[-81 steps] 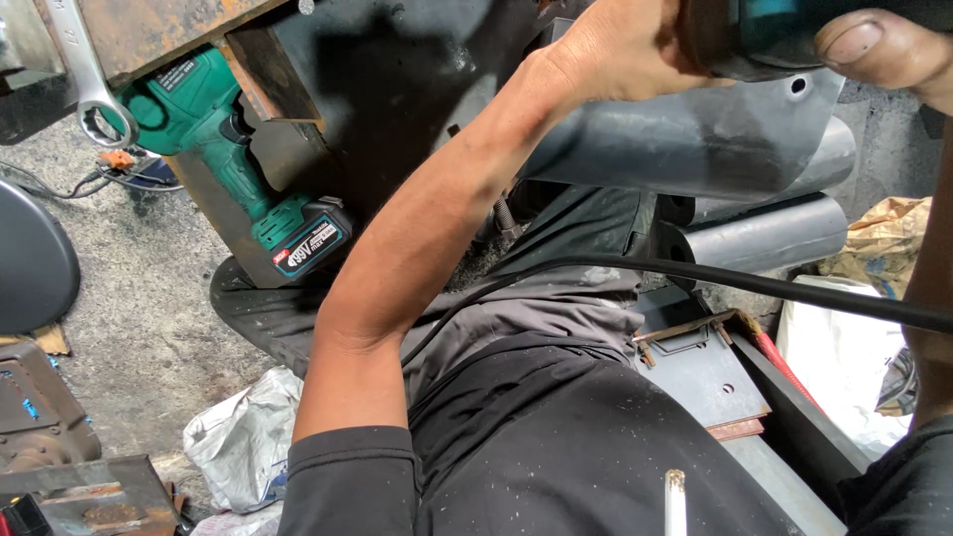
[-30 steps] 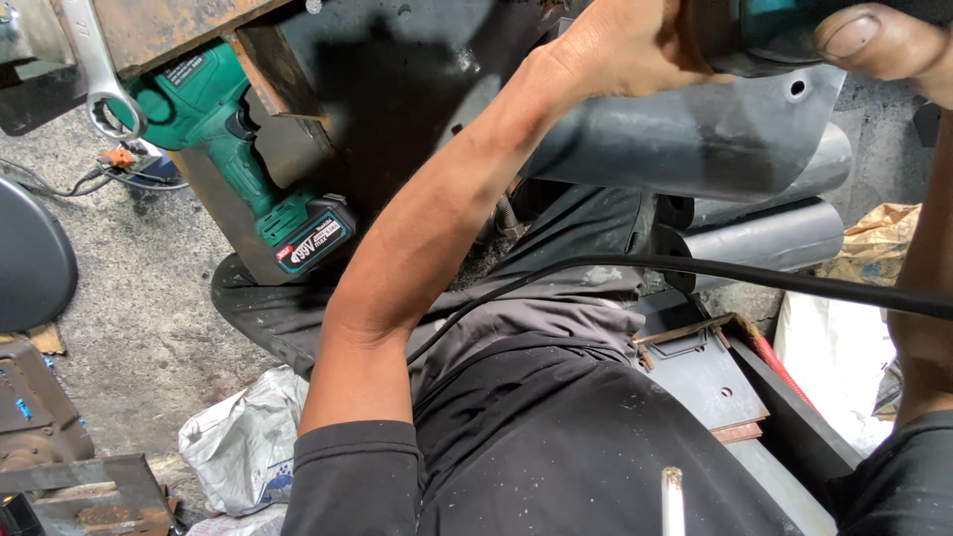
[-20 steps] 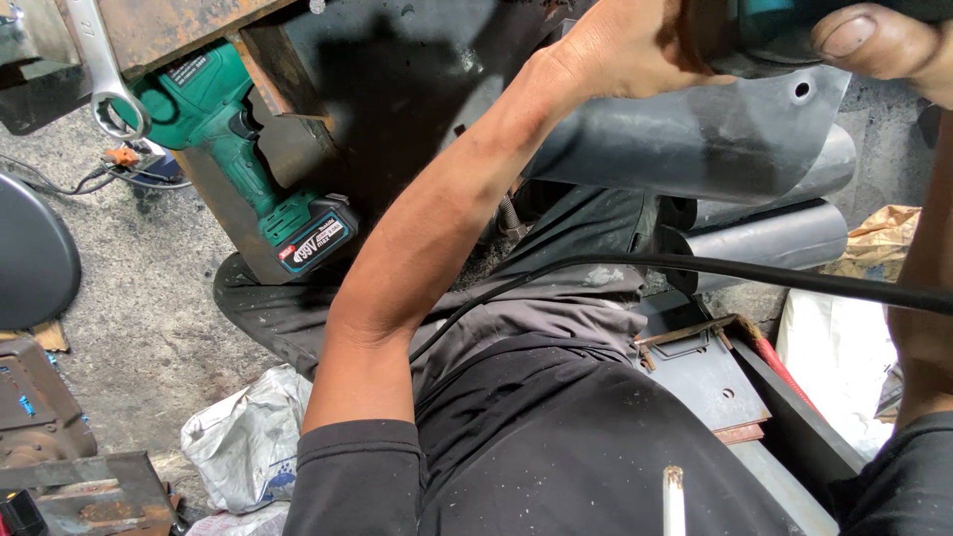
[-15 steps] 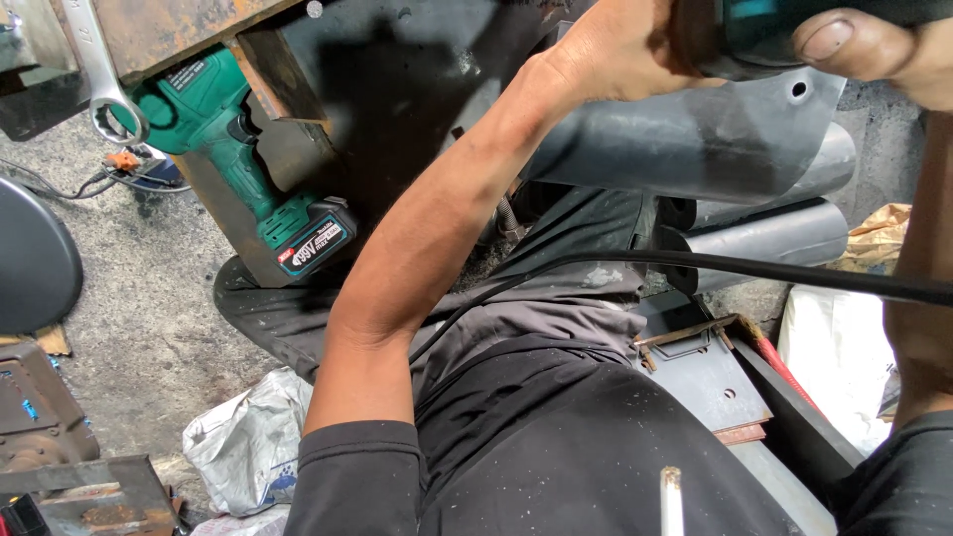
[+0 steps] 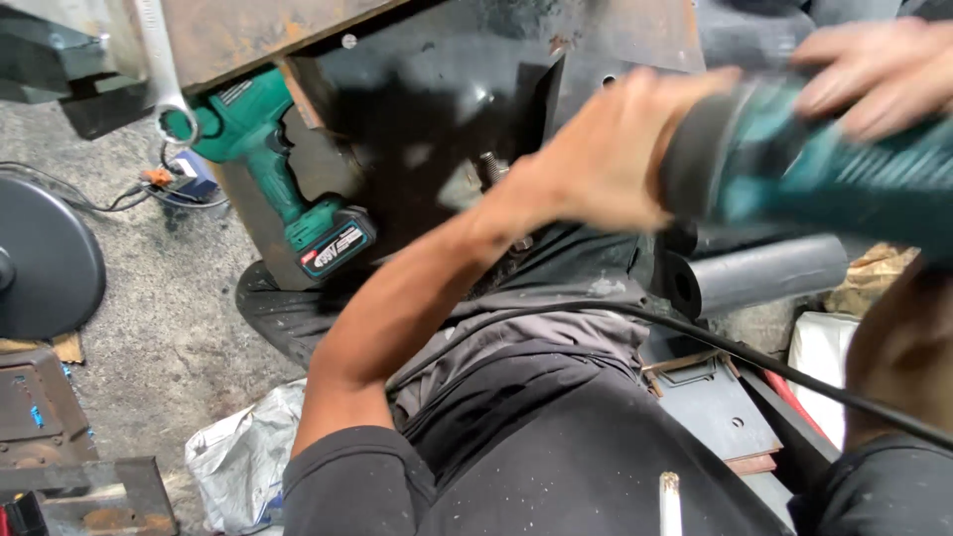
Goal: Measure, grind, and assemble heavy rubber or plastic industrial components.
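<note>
My left hand (image 5: 606,149) grips the dark front end of a teal corded power tool (image 5: 794,174), which is blurred by motion. My right hand (image 5: 874,69) lies over the top of the tool's body. The tool's black cord (image 5: 774,367) runs down to the right across my lap. The tool is held in front of a dark steel plate (image 5: 437,89) with a bolt sticking out near my left wrist.
A green cordless driver (image 5: 268,169) and a wrench (image 5: 164,60) rest by the rusty plate at upper left. A grey pipe (image 5: 754,273) lies under the tool. A round black disc (image 5: 45,258) and a crumpled plastic bag (image 5: 243,457) lie on the concrete floor.
Both hands and the teal tool have dropped from the top edge lower into view and now blur with motion, covering the grey curved part seen before.
</note>
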